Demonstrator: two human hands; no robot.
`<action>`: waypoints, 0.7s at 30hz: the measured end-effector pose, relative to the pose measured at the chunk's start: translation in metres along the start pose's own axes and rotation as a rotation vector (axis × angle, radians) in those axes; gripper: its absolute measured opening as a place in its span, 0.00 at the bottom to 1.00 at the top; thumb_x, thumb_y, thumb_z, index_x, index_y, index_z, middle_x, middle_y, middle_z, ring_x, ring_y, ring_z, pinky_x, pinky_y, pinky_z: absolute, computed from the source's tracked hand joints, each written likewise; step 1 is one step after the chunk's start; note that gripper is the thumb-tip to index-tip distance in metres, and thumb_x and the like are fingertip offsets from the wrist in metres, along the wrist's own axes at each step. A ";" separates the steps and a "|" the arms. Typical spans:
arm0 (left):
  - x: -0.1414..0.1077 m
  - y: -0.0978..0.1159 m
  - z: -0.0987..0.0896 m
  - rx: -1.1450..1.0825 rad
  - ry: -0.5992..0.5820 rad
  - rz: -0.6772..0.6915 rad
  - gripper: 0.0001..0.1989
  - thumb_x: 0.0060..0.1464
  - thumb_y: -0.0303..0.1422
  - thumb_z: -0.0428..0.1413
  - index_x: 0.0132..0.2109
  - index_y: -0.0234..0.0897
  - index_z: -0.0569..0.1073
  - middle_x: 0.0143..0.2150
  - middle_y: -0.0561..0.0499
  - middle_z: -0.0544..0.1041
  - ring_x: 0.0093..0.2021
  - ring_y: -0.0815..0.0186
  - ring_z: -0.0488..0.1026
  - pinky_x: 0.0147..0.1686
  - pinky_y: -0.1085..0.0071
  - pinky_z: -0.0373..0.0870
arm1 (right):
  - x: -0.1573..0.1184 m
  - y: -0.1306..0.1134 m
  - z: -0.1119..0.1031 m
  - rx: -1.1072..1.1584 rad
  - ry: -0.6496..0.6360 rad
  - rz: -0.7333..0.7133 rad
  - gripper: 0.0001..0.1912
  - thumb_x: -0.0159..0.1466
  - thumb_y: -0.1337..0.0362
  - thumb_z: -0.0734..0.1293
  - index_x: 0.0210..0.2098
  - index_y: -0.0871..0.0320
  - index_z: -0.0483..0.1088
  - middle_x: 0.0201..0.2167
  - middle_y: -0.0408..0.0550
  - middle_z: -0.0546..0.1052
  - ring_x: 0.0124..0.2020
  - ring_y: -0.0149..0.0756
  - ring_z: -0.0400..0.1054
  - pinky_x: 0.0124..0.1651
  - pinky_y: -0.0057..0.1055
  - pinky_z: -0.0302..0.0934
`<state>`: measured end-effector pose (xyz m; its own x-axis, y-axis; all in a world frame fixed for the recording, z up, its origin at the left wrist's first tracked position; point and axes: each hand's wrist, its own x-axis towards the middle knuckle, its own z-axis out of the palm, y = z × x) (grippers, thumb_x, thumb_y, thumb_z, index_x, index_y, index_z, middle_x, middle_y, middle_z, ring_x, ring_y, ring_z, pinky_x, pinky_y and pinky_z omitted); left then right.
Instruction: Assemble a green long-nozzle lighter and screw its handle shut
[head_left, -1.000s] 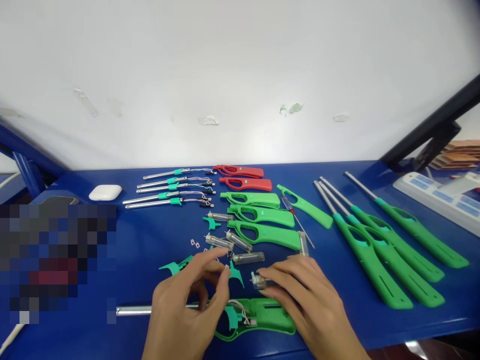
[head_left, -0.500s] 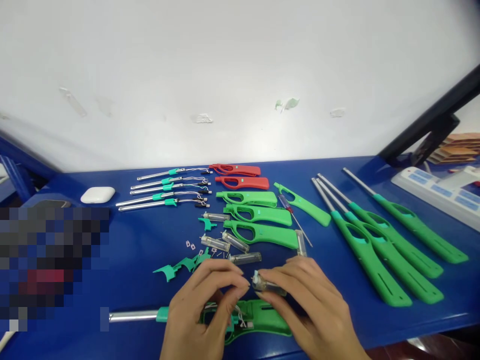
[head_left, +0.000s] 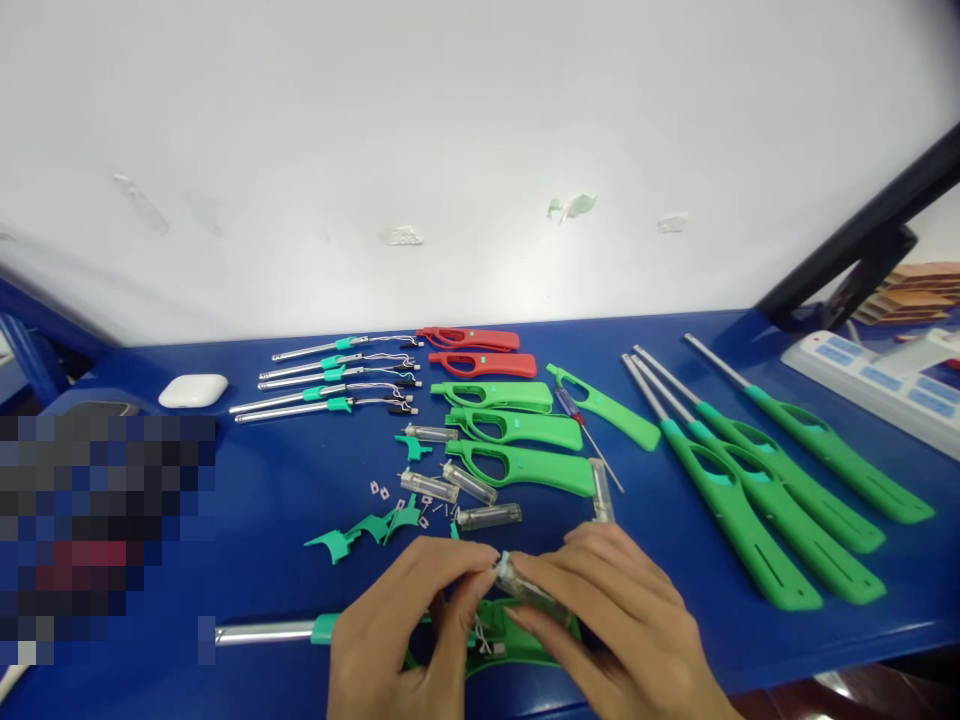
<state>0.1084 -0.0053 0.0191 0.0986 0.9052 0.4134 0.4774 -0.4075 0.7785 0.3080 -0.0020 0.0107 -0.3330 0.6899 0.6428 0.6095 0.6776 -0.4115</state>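
Between the thumb and fingers of my right hand [head_left: 634, 620] is a clear lighter fuel tank [head_left: 536, 594], its pale valve end turned left. My left hand [head_left: 409, 625] pinches at that valve end; its fingertips hide whatever small piece lies between them. Below both hands lies an opened green lighter shell [head_left: 517, 638] with white wires and a small connector showing inside. From its left side, past my left hand, reaches a metal lighter tube [head_left: 266, 633] with a teal collar. My hands cover much of the shell.
Loose fuel tanks [head_left: 489, 516], teal triggers [head_left: 360, 533] and tiny metal bits lie beyond my hands. Behind them are green shells [head_left: 532, 468], red shells [head_left: 491, 364], wired tubes [head_left: 300, 410] and a screwdriver [head_left: 592, 440]. Assembled lighters [head_left: 757, 540] and a power strip [head_left: 885, 385] are at right.
My left fingertips have moved right and up to meet the tank's valve end. The tank in my right hand has tilted, its far end now lower.
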 end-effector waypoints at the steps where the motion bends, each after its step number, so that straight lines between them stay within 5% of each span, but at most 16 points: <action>1: -0.001 0.001 0.001 0.022 0.020 -0.010 0.11 0.67 0.23 0.57 0.46 0.48 0.75 0.37 0.62 0.81 0.33 0.74 0.78 0.35 0.80 0.73 | 0.000 0.000 0.000 -0.004 0.004 -0.007 0.09 0.74 0.65 0.69 0.51 0.59 0.77 0.37 0.43 0.83 0.37 0.32 0.78 0.49 0.34 0.70; 10: 0.005 0.000 0.007 0.145 0.015 0.164 0.17 0.66 0.15 0.47 0.36 0.43 0.56 0.29 0.61 0.74 0.27 0.72 0.70 0.35 0.70 0.66 | -0.001 0.009 0.000 0.145 -0.058 -0.012 0.15 0.74 0.68 0.68 0.59 0.56 0.75 0.42 0.44 0.85 0.38 0.33 0.80 0.50 0.35 0.76; 16: 0.003 -0.005 0.010 0.145 -0.006 0.222 0.19 0.63 0.12 0.45 0.33 0.41 0.54 0.27 0.60 0.67 0.29 0.72 0.69 0.36 0.70 0.65 | -0.001 0.008 0.000 0.235 -0.079 -0.021 0.17 0.73 0.72 0.68 0.61 0.60 0.72 0.44 0.44 0.85 0.39 0.29 0.81 0.51 0.34 0.75; 21: 0.007 -0.003 -0.002 0.137 -0.067 0.178 0.17 0.67 0.16 0.50 0.34 0.42 0.59 0.32 0.60 0.76 0.33 0.72 0.72 0.36 0.74 0.69 | -0.002 0.010 0.001 0.214 -0.073 -0.024 0.15 0.74 0.70 0.68 0.59 0.60 0.72 0.44 0.44 0.85 0.38 0.30 0.81 0.52 0.35 0.75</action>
<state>0.1060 0.0017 0.0207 0.2470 0.8283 0.5029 0.5610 -0.5454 0.6228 0.3138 0.0035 0.0045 -0.4016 0.6844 0.6086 0.4366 0.7272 -0.5297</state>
